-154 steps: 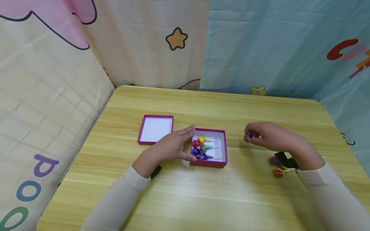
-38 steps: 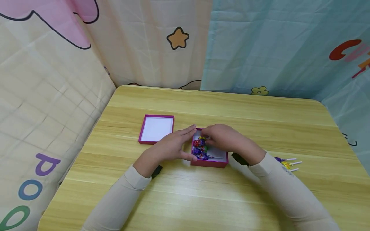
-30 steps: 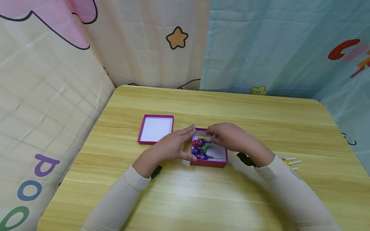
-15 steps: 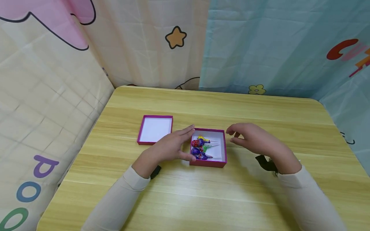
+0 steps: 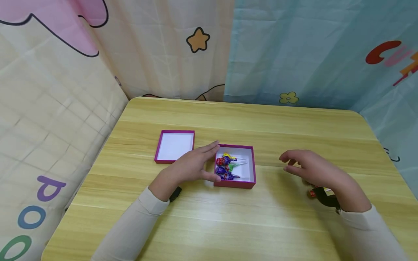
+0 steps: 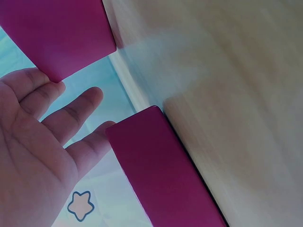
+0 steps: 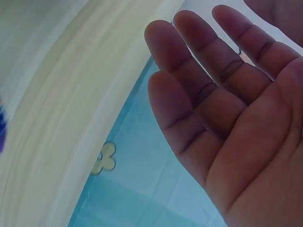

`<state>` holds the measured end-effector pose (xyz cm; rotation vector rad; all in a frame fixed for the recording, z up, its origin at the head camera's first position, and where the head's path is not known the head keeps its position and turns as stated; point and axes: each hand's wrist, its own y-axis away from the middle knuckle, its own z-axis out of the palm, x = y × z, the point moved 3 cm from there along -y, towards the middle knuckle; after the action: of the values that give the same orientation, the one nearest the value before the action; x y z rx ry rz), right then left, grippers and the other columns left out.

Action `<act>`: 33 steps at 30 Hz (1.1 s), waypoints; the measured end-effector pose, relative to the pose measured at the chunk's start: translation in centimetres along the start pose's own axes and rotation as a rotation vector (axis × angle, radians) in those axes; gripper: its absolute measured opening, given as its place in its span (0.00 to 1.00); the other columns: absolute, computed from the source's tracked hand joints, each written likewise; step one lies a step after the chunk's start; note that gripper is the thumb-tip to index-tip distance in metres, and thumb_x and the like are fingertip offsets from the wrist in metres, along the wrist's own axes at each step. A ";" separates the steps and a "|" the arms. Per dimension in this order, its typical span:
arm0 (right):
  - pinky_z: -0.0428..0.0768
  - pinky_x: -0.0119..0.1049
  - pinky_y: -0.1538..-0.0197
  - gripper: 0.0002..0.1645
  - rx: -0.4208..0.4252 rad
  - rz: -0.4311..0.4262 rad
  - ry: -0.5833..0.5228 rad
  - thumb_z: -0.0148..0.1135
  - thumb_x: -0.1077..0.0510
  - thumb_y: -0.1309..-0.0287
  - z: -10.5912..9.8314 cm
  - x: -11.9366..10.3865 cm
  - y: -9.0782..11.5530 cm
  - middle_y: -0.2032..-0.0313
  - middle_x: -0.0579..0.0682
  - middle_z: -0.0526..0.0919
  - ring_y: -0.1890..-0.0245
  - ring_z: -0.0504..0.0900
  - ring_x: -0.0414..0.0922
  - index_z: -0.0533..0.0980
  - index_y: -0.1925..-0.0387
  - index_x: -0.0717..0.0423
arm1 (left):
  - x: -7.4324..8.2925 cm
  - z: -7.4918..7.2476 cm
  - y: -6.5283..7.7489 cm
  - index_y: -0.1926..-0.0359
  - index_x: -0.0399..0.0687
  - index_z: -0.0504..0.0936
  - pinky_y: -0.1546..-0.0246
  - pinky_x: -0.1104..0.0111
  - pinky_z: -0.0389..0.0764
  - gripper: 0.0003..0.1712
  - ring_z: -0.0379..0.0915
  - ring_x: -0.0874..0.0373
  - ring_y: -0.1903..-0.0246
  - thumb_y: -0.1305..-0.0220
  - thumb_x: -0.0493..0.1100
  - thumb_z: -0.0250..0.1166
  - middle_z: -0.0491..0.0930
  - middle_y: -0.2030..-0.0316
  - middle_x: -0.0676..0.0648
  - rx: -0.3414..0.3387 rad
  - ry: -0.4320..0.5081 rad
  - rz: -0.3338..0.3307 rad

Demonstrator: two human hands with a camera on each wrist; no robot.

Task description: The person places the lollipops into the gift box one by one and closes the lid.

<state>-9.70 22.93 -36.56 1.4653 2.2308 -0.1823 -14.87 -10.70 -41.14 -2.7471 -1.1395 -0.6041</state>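
Observation:
An open magenta box (image 5: 235, 185) with a white inside holds several wrapped lollipops (image 5: 227, 168), heads to the left, sticks to the right. My left hand (image 5: 192, 165) spans the box's left side, its extended fingers at the back corner and the thumb at the front corner. The left wrist view shows fingertips touching the magenta box wall (image 6: 61, 33). My right hand (image 5: 311, 168) is over the table right of the box, fingers loosely bent and holding nothing. Beneath its wrist lie more lollipops (image 5: 311, 193), mostly hidden by the hand and a black strap.
The box's lid (image 5: 174, 145), white inside with a magenta rim, lies inside-up left of the box, partly behind my left hand. Everything sits on a wooden table (image 5: 202, 232). Printed curtains (image 5: 277, 50) hang behind it. A bluish wrapper edge (image 7: 2, 125) shows in the right wrist view.
My right hand has set a purple-wrapped lollipop in the box beside the red one, let go, and moved back right toward the loose lollipops. The left hand has stayed at the box.

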 end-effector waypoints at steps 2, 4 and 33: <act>0.81 0.46 0.55 0.17 -0.003 0.020 0.000 0.63 0.60 0.34 -0.1 0.4 0.5 0.51 0.52 0.83 0.55 0.81 0.47 0.78 0.45 0.59 | 0.0 0.0 0.0 0.22 0.49 0.52 0.31 0.59 0.61 0.63 0.50 0.52 0.26 0.49 0.76 0.64 0.47 0.22 0.51 -0.003 0.003 -0.002; 0.81 0.45 0.57 0.17 -0.008 0.034 0.000 0.63 0.59 0.34 -0.2 0.8 1.0 0.50 0.52 0.82 0.54 0.81 0.47 0.78 0.45 0.59 | 0.0 0.0 0.0 0.22 0.49 0.52 0.31 0.59 0.61 0.63 0.50 0.52 0.26 0.50 0.76 0.64 0.47 0.22 0.51 -0.004 0.006 -0.004; 0.81 0.44 0.56 0.17 -0.166 0.119 0.022 0.69 0.59 0.41 0.6 7.1 3.3 0.56 0.46 0.82 0.56 0.80 0.46 0.79 0.51 0.60 | -0.1 0.0 0.1 0.22 0.49 0.53 0.31 0.60 0.60 0.63 0.50 0.52 0.26 0.49 0.76 0.63 0.45 0.22 0.53 0.000 0.017 0.006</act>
<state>-8.89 30.00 -39.84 1.5092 2.1121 0.0563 -14.87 -10.83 -41.13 -2.7388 -1.1268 -0.6252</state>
